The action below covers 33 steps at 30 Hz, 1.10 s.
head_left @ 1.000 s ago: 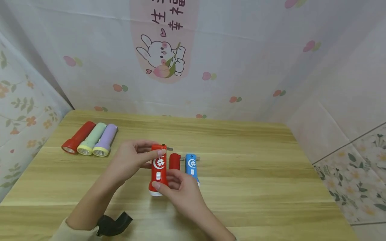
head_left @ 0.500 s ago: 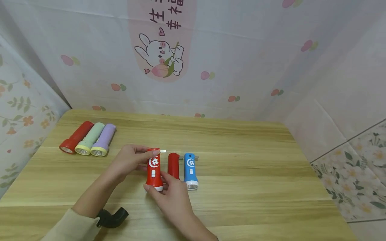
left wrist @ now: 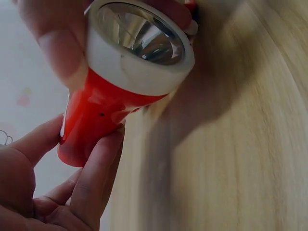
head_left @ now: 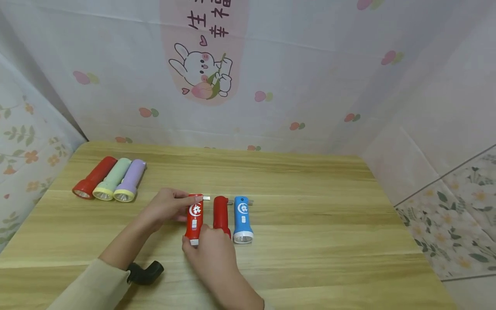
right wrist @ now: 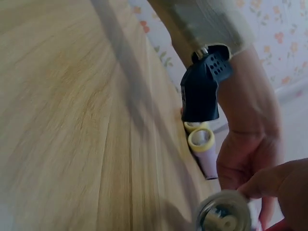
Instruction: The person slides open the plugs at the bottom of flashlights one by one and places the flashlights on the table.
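A red flashlight with a white emblem, a white switch and a white head rim is between my two hands. My left hand pinches its tail end, where metal plug prongs stick out to the right. The right hand grips the lamp head, thumb on its left side. In the left wrist view the clear lens faces the camera. Just right of it lies a plain dark red flashlight, its lower end partly behind my right hand. A blue flashlight with a white rim lies beside that one.
On the left of the wooden table a red flashlight, a mint green one and a purple one lie side by side. A black wrist camera mount juts from my left sleeve. Patterned cloth hangs behind.
The held flashlight has moved down and slightly left, closer to the row. My right hand has shifted lower round its head, leaving the blue flashlight fully in sight.
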{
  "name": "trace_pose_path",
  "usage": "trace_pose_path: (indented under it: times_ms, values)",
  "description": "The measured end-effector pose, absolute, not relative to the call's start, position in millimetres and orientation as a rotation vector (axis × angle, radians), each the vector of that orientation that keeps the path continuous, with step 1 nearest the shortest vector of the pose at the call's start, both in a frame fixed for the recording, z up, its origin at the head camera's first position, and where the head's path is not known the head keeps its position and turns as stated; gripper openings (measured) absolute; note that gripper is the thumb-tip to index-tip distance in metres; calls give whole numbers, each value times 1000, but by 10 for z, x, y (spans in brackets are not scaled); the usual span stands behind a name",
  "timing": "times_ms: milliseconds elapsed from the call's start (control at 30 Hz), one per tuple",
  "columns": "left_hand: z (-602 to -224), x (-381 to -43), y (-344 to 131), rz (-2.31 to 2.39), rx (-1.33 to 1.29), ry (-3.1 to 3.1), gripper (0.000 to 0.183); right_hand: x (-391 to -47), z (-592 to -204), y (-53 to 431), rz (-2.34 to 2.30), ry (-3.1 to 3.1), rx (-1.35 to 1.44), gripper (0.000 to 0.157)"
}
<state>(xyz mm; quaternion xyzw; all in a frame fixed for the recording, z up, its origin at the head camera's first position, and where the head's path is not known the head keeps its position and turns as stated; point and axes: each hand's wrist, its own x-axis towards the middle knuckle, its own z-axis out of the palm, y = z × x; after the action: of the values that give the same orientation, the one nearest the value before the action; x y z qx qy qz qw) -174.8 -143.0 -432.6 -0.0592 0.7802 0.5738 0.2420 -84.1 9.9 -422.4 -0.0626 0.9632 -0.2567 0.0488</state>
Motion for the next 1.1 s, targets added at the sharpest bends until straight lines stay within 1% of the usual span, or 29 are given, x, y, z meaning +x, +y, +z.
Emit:
trace_pose_path:
  times_ms: [133, 267, 367, 500, 600, 767, 933, 1100]
  values:
    - [-4375, -1766, -1441, 1548, -161, 2140, 55, -845, -4215, -6, -539, 2991, -175, 40]
    - [-4386, -1774, -1449, 1528, -166, 2151, 58, -836, -4217, -83, -393, 3041, -168, 43]
    - [-4389, -1792, -1429, 1503, -178, 2162, 53, -838, -4206, -110, -373, 3042, -165, 42]
    - [-4406, -1826, -1385, 1466, -182, 2192, 45, -858, -4188, -125, -428, 3028, -154, 35]
    - [-4418, -1847, -1371, 1440, -194, 2218, 45, -875, -4182, -141, -440, 3031, -148, 31]
    - [-4414, -1858, -1378, 1342, -214, 2313, 47, -903, -4167, -183, -383, 3016, -151, 31]
    - [-4395, -1858, -1339, 1218, -140, 2495, 40, -935, -4177, -197, -331, 2995, -124, 32]
    - [-4375, -1821, -1265, 1150, -106, 2618, 35, -940, -4202, -200, -184, 3054, -171, 33]
